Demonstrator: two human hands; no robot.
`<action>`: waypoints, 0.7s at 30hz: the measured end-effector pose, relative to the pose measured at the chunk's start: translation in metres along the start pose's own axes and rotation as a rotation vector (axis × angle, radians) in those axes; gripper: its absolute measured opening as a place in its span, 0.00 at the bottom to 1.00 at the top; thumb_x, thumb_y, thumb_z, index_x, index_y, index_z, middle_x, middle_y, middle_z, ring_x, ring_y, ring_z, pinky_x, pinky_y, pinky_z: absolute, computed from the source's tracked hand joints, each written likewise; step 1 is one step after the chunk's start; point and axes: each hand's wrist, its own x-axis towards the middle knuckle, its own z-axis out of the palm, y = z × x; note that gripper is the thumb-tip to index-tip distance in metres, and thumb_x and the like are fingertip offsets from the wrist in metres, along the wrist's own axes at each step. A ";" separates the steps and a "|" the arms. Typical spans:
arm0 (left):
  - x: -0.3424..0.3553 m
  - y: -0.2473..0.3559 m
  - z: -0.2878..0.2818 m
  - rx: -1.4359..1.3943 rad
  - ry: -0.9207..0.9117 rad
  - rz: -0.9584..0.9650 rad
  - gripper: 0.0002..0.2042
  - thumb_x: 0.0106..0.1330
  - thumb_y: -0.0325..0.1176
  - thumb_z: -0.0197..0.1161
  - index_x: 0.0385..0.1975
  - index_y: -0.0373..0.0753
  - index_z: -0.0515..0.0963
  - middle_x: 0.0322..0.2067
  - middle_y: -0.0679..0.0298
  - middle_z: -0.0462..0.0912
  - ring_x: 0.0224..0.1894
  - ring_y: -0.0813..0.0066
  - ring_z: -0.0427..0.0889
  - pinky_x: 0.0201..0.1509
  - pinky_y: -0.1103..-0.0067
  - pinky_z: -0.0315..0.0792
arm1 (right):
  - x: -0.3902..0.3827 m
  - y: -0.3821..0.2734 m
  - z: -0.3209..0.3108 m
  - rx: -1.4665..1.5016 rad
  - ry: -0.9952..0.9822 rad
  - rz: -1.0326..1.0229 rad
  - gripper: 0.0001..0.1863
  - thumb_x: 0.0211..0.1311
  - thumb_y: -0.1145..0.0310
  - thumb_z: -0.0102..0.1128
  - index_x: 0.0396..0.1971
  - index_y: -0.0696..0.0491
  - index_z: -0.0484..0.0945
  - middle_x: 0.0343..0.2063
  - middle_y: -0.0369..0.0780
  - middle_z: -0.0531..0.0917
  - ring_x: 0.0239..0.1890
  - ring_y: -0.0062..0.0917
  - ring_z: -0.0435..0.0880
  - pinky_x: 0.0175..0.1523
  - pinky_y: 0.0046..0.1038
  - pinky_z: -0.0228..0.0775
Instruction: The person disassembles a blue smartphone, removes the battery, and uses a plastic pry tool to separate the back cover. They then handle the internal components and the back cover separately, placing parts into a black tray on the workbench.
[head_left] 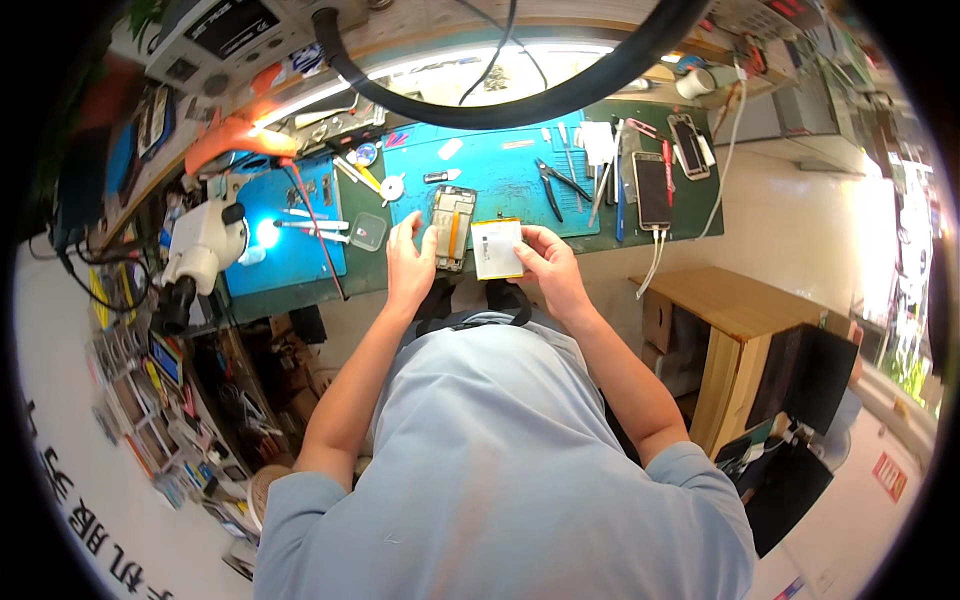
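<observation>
On the blue mat (510, 145) lies an opened phone housing (451, 229) with an orange strip along its middle. My left hand (410, 260) is just left of that housing, its fingers apart and slightly curled, holding nothing. My right hand (548, 265) grips a flat white rectangular battery (494, 250) with yellow edges by its right side, thumb on top, beside the housing.
A microscope (200, 245) and orange lamp (225, 150) stand left; pliers (558, 185), tools (617, 170) and phones (652, 190) lie right, with white cables (652, 262). A thick black arched tube (500, 112) crosses overhead. A wooden cabinet (730, 305) stands lower right.
</observation>
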 end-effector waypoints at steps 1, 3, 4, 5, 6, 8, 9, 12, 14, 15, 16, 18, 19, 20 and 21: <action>-0.006 0.023 -0.013 -0.239 -0.103 -0.147 0.20 0.71 0.40 0.56 0.54 0.30 0.72 0.45 0.57 0.80 0.45 0.70 0.79 0.48 0.73 0.74 | 0.002 0.000 0.003 -0.005 -0.039 0.007 0.17 0.69 0.67 0.55 0.54 0.58 0.71 0.43 0.39 0.82 0.42 0.18 0.82 0.41 0.24 0.80; -0.025 0.057 -0.030 -0.626 -0.203 -0.341 0.19 0.71 0.39 0.57 0.54 0.32 0.73 0.44 0.62 0.80 0.45 0.76 0.79 0.48 0.77 0.75 | 0.003 -0.001 0.014 0.010 -0.138 0.019 0.17 0.69 0.66 0.55 0.53 0.58 0.72 0.43 0.38 0.82 0.42 0.18 0.82 0.41 0.24 0.80; -0.034 0.064 -0.034 -0.825 -0.243 -0.426 0.18 0.71 0.39 0.57 0.54 0.33 0.73 0.43 0.64 0.80 0.45 0.79 0.79 0.48 0.79 0.75 | 0.004 -0.002 0.021 0.017 -0.191 0.024 0.17 0.69 0.66 0.55 0.53 0.58 0.72 0.43 0.38 0.82 0.42 0.18 0.82 0.41 0.24 0.80; -0.043 0.060 -0.037 -0.839 -0.246 -0.408 0.17 0.71 0.36 0.58 0.53 0.32 0.74 0.44 0.65 0.80 0.44 0.81 0.79 0.49 0.81 0.76 | 0.005 -0.003 0.028 0.021 -0.231 0.038 0.17 0.69 0.65 0.55 0.52 0.58 0.73 0.42 0.37 0.82 0.41 0.17 0.82 0.41 0.23 0.80; -0.050 0.061 -0.041 -0.861 -0.196 -0.415 0.16 0.71 0.35 0.58 0.53 0.32 0.74 0.44 0.65 0.81 0.44 0.80 0.80 0.49 0.81 0.76 | 0.004 -0.004 0.033 0.025 -0.266 0.051 0.17 0.69 0.65 0.56 0.52 0.58 0.74 0.41 0.37 0.82 0.41 0.17 0.82 0.40 0.23 0.80; -0.061 0.063 -0.051 -0.908 -0.098 -0.423 0.16 0.71 0.34 0.58 0.53 0.31 0.74 0.44 0.64 0.81 0.44 0.79 0.80 0.50 0.80 0.76 | 0.004 -0.002 0.043 0.023 -0.332 0.095 0.16 0.69 0.64 0.57 0.50 0.58 0.75 0.40 0.36 0.83 0.39 0.16 0.82 0.39 0.22 0.79; -0.069 0.059 -0.055 -0.972 -0.075 -0.439 0.15 0.71 0.33 0.58 0.52 0.31 0.75 0.44 0.64 0.81 0.44 0.79 0.80 0.50 0.80 0.76 | 0.003 -0.001 0.047 0.018 -0.363 0.124 0.16 0.69 0.63 0.57 0.49 0.58 0.76 0.39 0.35 0.83 0.39 0.15 0.81 0.38 0.21 0.78; -0.088 0.050 -0.071 -1.056 -0.043 -0.477 0.15 0.72 0.33 0.56 0.53 0.32 0.75 0.44 0.64 0.81 0.45 0.78 0.80 0.52 0.79 0.75 | 0.003 0.008 0.061 0.027 -0.443 0.220 0.15 0.68 0.64 0.58 0.47 0.58 0.78 0.38 0.35 0.83 0.37 0.14 0.81 0.37 0.19 0.76; -0.100 0.040 -0.078 -1.057 -0.007 -0.470 0.18 0.73 0.36 0.54 0.57 0.33 0.71 0.47 0.63 0.79 0.49 0.77 0.78 0.55 0.78 0.73 | -0.003 0.014 0.076 -0.023 -0.490 0.202 0.14 0.67 0.66 0.59 0.47 0.58 0.78 0.37 0.34 0.83 0.36 0.14 0.80 0.38 0.18 0.75; -0.107 0.034 -0.080 -1.058 0.013 -0.467 0.19 0.74 0.38 0.54 0.58 0.33 0.69 0.49 0.63 0.78 0.51 0.77 0.77 0.56 0.77 0.72 | -0.008 0.018 0.087 -0.080 -0.515 0.149 0.13 0.67 0.67 0.60 0.47 0.58 0.78 0.36 0.34 0.83 0.36 0.14 0.80 0.39 0.18 0.75; -0.113 0.030 -0.083 -1.064 0.044 -0.502 0.21 0.74 0.40 0.53 0.60 0.34 0.67 0.50 0.62 0.76 0.52 0.77 0.76 0.57 0.77 0.71 | -0.014 0.023 0.100 -0.135 -0.540 0.096 0.13 0.66 0.68 0.60 0.47 0.58 0.78 0.36 0.34 0.83 0.36 0.13 0.80 0.40 0.18 0.74; -0.127 0.018 -0.092 -1.079 0.112 -0.570 0.24 0.74 0.44 0.51 0.63 0.35 0.63 0.54 0.62 0.73 0.55 0.77 0.73 0.59 0.76 0.70 | -0.023 0.041 0.124 -0.334 -0.570 -0.057 0.15 0.64 0.72 0.62 0.49 0.59 0.77 0.35 0.35 0.82 0.37 0.16 0.80 0.45 0.20 0.74; -0.135 0.001 -0.095 -1.105 0.034 -0.530 0.27 0.74 0.48 0.50 0.64 0.36 0.60 0.55 0.62 0.71 0.56 0.75 0.72 0.59 0.75 0.69 | -0.027 0.050 0.137 -0.382 -0.621 -0.101 0.16 0.63 0.72 0.62 0.50 0.59 0.77 0.35 0.35 0.82 0.38 0.17 0.80 0.46 0.21 0.74; -0.143 -0.008 -0.105 -1.165 0.043 -0.547 0.26 0.74 0.48 0.50 0.63 0.36 0.60 0.54 0.62 0.71 0.55 0.75 0.72 0.59 0.75 0.69 | -0.030 0.059 0.151 -0.430 -0.669 -0.147 0.17 0.62 0.73 0.63 0.51 0.59 0.77 0.36 0.36 0.82 0.40 0.17 0.81 0.46 0.21 0.73; -0.152 -0.017 -0.115 -1.227 0.053 -0.564 0.26 0.74 0.48 0.50 0.63 0.36 0.61 0.53 0.63 0.71 0.55 0.75 0.72 0.59 0.75 0.69 | -0.032 0.067 0.165 -0.490 -0.707 -0.105 0.18 0.61 0.73 0.63 0.51 0.58 0.77 0.37 0.36 0.82 0.40 0.18 0.81 0.47 0.22 0.73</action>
